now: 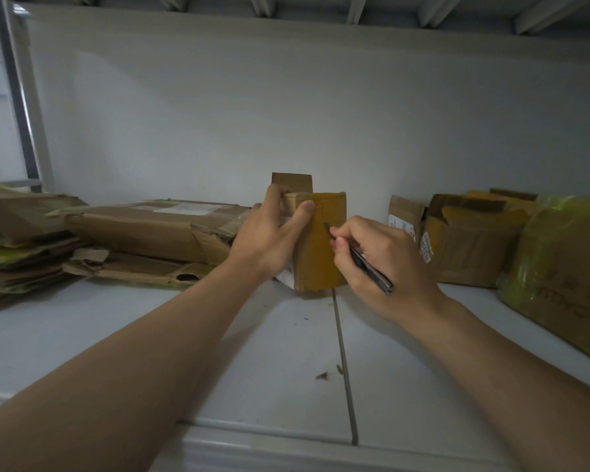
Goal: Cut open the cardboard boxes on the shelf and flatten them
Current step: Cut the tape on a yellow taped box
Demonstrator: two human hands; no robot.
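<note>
- White-painted metal shelf (116, 335) carries everything; a dark seam (344, 362) runs front to back across it. Behind is a pale grey back wall, and overhead the ribbed underside of another level.
- Near the middle of the shelf, close to the back wall, stands a small upright cardboard box covered in yellow-brown tape (324, 253), with one plain brown flap sticking up at its rear.
- On the small box's top left corner, the left hand (266, 240) grips it: the thumb lies across the front face and the other fingers curl over the top edge.
- Just right of the small box, the right hand (378, 264) holds a slim dark utility knife (372, 269) like a pen, fingers clamped round the handle. The blade tip touches the box's front face below the top edge.
- Left of the small box lies a large crushed brown carton with a white label (143, 229), resting on flattened sheets. Further left is a stack of flattened cardboard (24, 247).
- Right of the small box, apart from it, sits an open brown carton with raised flaps and white labels (470, 240). Beyond that is a bulky parcel wrapped in yellow-green film (559, 267).
- In front of the small box, beside the seam, lie small cardboard scraps (322, 375).
</note>
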